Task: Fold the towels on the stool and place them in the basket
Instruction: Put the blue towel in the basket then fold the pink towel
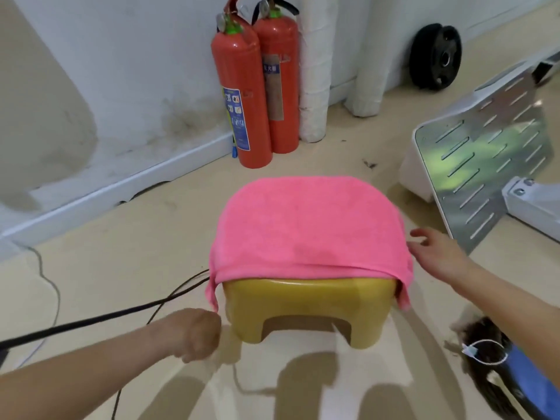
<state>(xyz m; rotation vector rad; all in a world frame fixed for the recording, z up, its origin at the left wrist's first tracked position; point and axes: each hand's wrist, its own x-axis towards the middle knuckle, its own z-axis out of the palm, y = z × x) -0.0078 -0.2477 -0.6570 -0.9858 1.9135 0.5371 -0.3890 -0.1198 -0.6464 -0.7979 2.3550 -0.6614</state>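
A pink towel (pixel 306 225) lies spread over the top of a yellow plastic stool (pixel 309 307), its corners hanging down at the left and right. My left hand (pixel 197 334) is closed into a fist just below the towel's hanging left corner; whether it pinches the corner I cannot tell. My right hand (pixel 436 253) is open with fingers spread, at the towel's right edge, fingertips close to the cloth. No basket is in view.
Two red fire extinguishers (pixel 254 95) stand against the wall behind the stool. A slotted metal plate on a white base (pixel 485 165) lies at the right. Black cables (pixel 121 313) run across the floor on the left. A dark brush-like object (pixel 491 359) lies lower right.
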